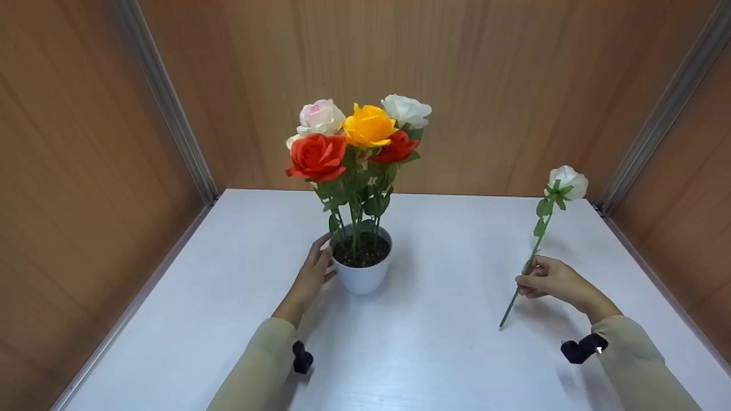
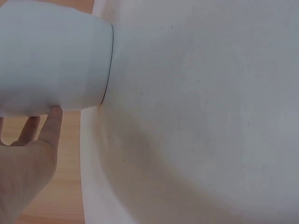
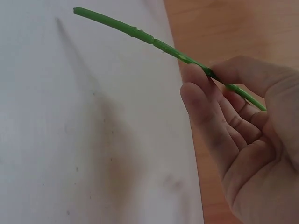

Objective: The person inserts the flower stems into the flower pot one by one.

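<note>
In the head view a white pot [image 1: 362, 281] filled with dark soil stands upright on the table and bears several roses on leafy stems. The front red rose [image 1: 317, 157], a yellow rose [image 1: 368, 127], a pale pink rose [image 1: 321, 117] and a white rose [image 1: 406, 111] show clearly. My left hand [image 1: 311, 277] touches the pot's left side, its fingertips [image 2: 55, 114] against the wall in the left wrist view. Off to the right, my right hand [image 1: 555, 282] pinches a single white rose [image 1: 569, 182] by its green stem [image 3: 112, 22], bloom up and tilted, cut end over the table.
The white table [image 1: 445, 342] runs back to a wood-grain panel [image 1: 485, 85]. Side panels [image 1: 74, 171] with grey metal corner strips [image 1: 171, 97] close in the left and right. A black device [image 1: 583, 348] sits on each wrist.
</note>
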A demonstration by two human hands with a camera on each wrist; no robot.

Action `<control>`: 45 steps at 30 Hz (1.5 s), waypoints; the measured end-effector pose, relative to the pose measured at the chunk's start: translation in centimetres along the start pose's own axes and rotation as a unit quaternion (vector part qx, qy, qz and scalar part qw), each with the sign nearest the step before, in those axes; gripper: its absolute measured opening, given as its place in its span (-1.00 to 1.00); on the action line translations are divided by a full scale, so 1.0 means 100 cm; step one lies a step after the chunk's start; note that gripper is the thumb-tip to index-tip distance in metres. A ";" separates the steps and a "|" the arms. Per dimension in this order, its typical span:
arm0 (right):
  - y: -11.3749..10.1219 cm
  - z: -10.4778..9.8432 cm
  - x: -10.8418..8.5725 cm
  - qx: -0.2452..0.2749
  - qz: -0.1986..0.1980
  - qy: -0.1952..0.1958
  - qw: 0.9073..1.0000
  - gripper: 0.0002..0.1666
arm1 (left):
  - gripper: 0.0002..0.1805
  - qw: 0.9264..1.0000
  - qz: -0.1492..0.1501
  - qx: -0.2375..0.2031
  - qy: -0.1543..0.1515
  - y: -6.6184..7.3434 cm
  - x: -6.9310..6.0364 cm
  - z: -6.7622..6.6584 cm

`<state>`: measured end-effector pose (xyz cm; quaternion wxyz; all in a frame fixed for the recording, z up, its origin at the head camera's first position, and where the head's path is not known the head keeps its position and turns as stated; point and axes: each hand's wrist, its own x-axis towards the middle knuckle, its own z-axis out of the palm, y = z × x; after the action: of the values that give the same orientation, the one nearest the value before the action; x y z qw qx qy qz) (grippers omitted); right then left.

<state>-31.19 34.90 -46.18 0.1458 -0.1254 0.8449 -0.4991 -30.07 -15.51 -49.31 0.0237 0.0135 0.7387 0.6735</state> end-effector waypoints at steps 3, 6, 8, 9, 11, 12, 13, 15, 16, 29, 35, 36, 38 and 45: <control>-0.004 0.007 0.003 -0.004 -0.008 -0.005 1.000 -0.59 | -0.43 1.000 -0.003 -0.003 -0.002 0.001 0.000 0.000; -0.006 0.014 0.005 -0.006 -0.014 -0.006 1.000 -0.59 | -0.43 1.000 -0.008 -0.003 -0.005 0.000 -0.001 0.000; -0.008 0.018 0.008 -0.006 -0.014 -0.002 1.000 -0.59 | -0.43 1.000 -0.010 -0.001 -0.005 0.000 -0.001 0.000; -0.010 0.021 0.009 -0.006 -0.014 0.001 1.000 -0.60 | -0.44 1.000 -0.010 0.000 -0.004 -0.001 -0.001 0.001; -0.013 0.026 0.012 -0.005 -0.013 0.009 1.000 -0.60 | -0.45 1.000 -0.009 0.002 -0.002 -0.001 -0.001 0.001; -0.015 0.029 0.014 -0.002 -0.013 0.012 1.000 -0.60 | -0.45 1.000 -0.007 0.001 -0.001 -0.002 0.000 0.001; -0.017 0.032 0.016 -0.001 -0.014 0.016 1.000 -0.60 | -0.46 1.000 -0.007 0.003 0.000 -0.002 0.000 0.001; -0.022 0.039 0.020 0.004 -0.019 0.025 1.000 -0.60 | -0.45 1.000 -0.002 0.003 0.000 -0.002 0.000 0.001; -0.025 0.042 0.023 0.007 -0.022 0.030 0.999 -0.59 | -0.45 1.000 -0.001 0.003 0.000 -0.002 0.000 0.001; -0.068 0.085 0.044 0.034 -0.109 0.088 0.990 -0.59 | -0.45 1.000 -0.015 0.005 0.009 0.002 -0.001 0.004; -0.085 0.099 0.049 0.038 -0.135 0.090 0.986 -0.60 | -0.44 1.000 -0.018 0.006 0.012 0.004 -0.002 0.004; -0.088 0.101 0.050 0.041 -0.140 0.091 0.985 -0.59 | -0.44 1.000 -0.016 0.006 0.010 0.004 -0.002 0.004; -0.094 0.106 0.052 0.049 -0.154 0.092 0.982 -0.59 | -0.44 1.000 -0.014 0.006 0.009 0.004 -0.002 0.003; -0.117 0.121 0.057 0.064 -0.169 0.100 0.978 -0.71 | -0.45 1.000 -0.015 0.012 0.010 0.003 -0.002 0.002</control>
<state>-31.18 17.60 -42.15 -0.0178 -0.2065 0.7882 -0.5795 -29.90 -15.28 -49.07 0.0261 -0.0041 0.7472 0.6641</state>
